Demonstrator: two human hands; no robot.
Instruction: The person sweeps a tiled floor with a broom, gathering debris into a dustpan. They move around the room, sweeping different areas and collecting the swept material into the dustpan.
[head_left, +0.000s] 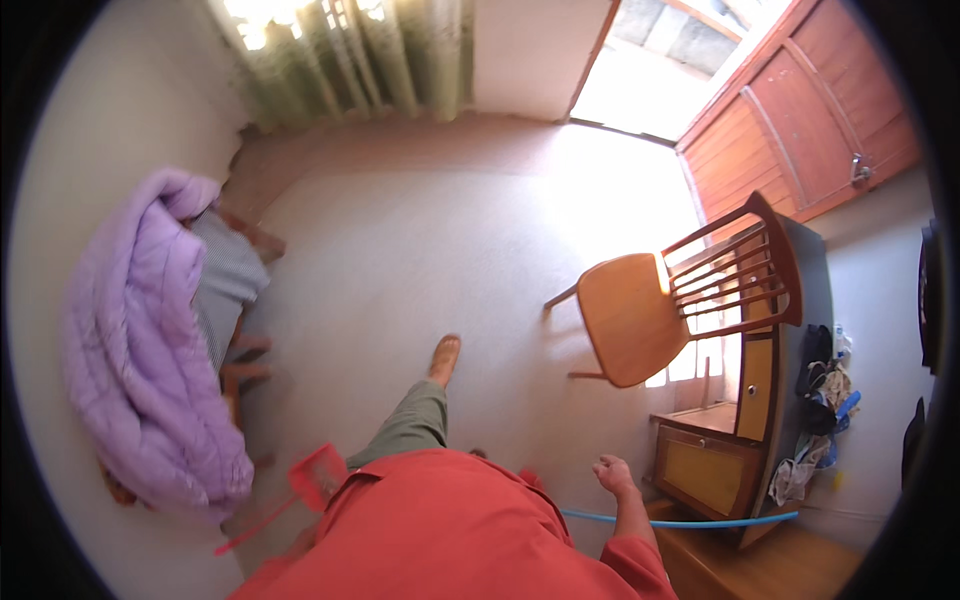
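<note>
At the lower right, my right hand (613, 474) is raised beside my red shirt, its fingers curled in with nothing seen in them. A blue pole (720, 522) passes behind my right forearm; a small red piece shows by the shirt near its left end. Most of my left hand (301, 541) is hidden at the shirt's left edge. Close to it is a red plastic tool (318, 477) with a flat, squarish head and a thin handle; whether the hand touches it cannot be told. One bare foot is on the floor ahead of me.
A wooden chair (630, 319) stands on the right, before a wooden cabinet (705, 469) with cloths and small items on top. On the left, a purple quilt (142, 352) and striped cloth (225, 277) cover wooden furniture. An open wooden door (806, 120) adjoins the bright doorway; green curtains (360, 67) hang at the window.
</note>
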